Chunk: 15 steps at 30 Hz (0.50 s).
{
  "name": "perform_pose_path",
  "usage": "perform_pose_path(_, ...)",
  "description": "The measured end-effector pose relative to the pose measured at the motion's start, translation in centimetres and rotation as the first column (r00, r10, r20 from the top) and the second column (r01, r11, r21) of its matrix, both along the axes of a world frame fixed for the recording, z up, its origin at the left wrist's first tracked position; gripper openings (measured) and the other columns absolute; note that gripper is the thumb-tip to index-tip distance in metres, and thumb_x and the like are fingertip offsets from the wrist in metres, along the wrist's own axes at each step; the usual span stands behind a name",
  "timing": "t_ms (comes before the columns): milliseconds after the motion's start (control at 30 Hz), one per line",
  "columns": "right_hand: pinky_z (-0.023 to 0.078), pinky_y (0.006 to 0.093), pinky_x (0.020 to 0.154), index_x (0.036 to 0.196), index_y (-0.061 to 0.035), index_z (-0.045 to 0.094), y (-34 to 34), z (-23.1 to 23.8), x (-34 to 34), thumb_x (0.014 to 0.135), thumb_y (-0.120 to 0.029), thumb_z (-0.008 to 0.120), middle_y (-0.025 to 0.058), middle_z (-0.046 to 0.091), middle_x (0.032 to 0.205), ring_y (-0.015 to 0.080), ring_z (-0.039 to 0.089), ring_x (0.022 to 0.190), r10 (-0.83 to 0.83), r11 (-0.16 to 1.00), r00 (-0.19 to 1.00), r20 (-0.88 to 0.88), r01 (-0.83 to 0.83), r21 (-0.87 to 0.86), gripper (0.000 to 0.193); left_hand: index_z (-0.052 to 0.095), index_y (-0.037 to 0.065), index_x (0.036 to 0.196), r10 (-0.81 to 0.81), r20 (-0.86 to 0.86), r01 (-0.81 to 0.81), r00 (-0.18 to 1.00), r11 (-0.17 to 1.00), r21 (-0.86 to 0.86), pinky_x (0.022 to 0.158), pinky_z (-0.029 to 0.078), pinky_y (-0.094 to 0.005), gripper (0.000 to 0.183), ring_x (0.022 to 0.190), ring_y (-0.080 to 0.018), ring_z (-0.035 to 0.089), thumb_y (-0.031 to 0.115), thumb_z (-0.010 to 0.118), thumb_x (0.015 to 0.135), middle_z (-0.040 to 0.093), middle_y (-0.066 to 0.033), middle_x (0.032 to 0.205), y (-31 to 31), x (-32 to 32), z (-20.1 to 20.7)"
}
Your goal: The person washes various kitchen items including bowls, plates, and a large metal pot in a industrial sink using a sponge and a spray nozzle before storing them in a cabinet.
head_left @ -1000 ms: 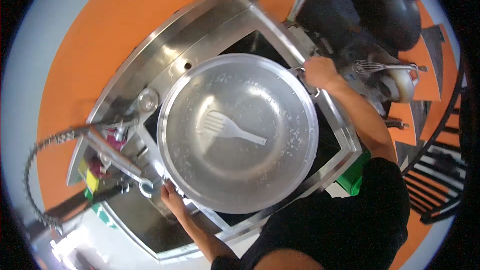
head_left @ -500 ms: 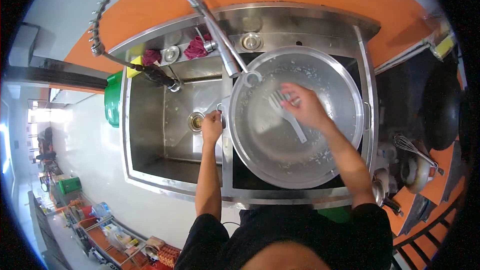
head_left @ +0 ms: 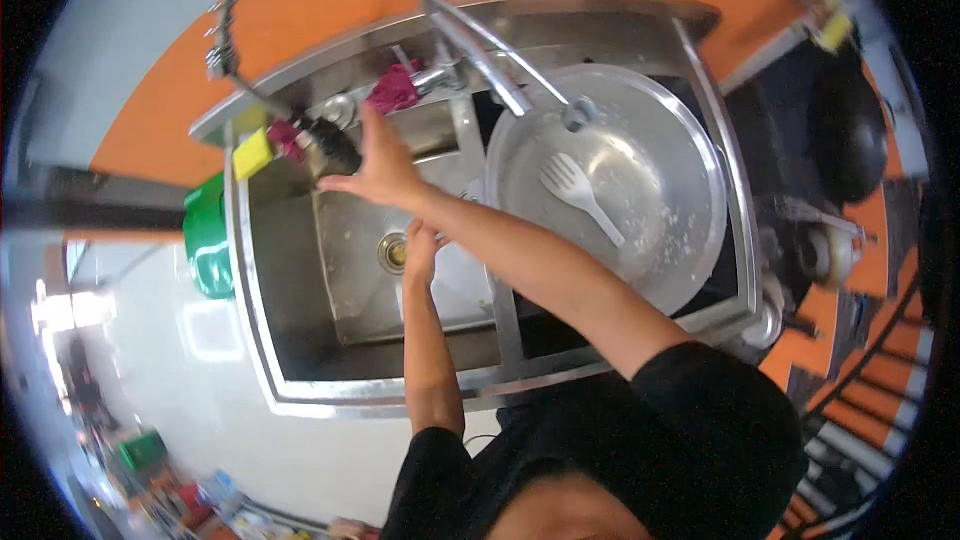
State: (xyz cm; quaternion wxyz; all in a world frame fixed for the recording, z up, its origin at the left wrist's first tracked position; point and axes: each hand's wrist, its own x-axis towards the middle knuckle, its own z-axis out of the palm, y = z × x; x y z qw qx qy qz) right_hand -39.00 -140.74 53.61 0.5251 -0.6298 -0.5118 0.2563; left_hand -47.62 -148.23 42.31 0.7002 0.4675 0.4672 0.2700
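Note:
A large metal pot (head_left: 517,240) stands right of the sink basin, with water and white grains inside. In it lies a white slotted turner (head_left: 592,202). At the pot's left side my left hand (head_left: 421,256) is closed on its loop handle, partly hidden by my right forearm. My right hand (head_left: 385,172) reaches across over the basin, thumb and fingers spread, holding nothing. Close by its fingers is the black spray head (head_left: 334,146) of the coiled-hose faucet.
The steel sink basin (head_left: 345,280) has a round drain (head_left: 392,253). Along the back ledge lie a yellow sponge (head_left: 252,154) and a dark red cloth (head_left: 394,90). A metal spout (head_left: 485,68) overhangs the pot's rim. A green bin (head_left: 207,240) stands left; a wok (head_left: 850,140) is far right.
My right hand has moved left from above the turner in the pot to beside the spray head, its fingers spreading. My left hand stays at the pot's handle. The view has shifted and turned.

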Motion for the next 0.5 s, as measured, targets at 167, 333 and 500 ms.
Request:
perform_pose_path(167,0.046,0.0457,0.078,0.109,0.0015,0.051,2.0,-0.3,-1.4,0.071,-0.016,0.065,0.0234,0.061,0.096,0.0429,0.058,0.089,-0.349,0.926,0.937,0.021,0.341,0.165,0.044,0.053,-0.002,0.115,0.144,0.026,-0.145,0.989,0.988,0.056,0.081,0.044,-0.0297,0.039,0.098,-0.0171,0.056,0.027,0.05,0.09,0.06,-0.0081,0.106,0.3,0.3,0.7)
perform_pose_path(333,0.05,0.0326,0.069,0.092,0.0029,0.058,-5.7,3.3,0.9,0.071,-0.004,0.054,0.012,0.064,0.074,0.022,0.063,0.07,-0.101,0.975,0.995,-0.006,0.1,0.196,0.022,0.051,0.002,0.118,0.428,0.66,-0.207,0.618,0.898,-0.388,0.097,0.041,-0.0397,0.034,0.114,-0.0227,0.052,0.025,0.037,0.098,0.057,-0.0116,0.119,0.3,-1.9,3.4)
perform_pose_path(500,0.049,0.0278,0.071,0.093,0.0007,0.057,-12.3,4.5,4.8,0.074,-0.002,0.052,0.0064,0.063,0.079,0.0113,0.06,0.075,-0.019,0.964,0.953,-0.301,0.097,0.248,0.019,0.042,0.003,0.129,0.24,0.733,0.037,0.637,0.94,-0.34,0.101,0.036,-0.036,0.042,0.122,-0.0207,0.045,0.031,0.031,0.1,0.048,-0.0085,0.129,-5.4,4.7,9.4)
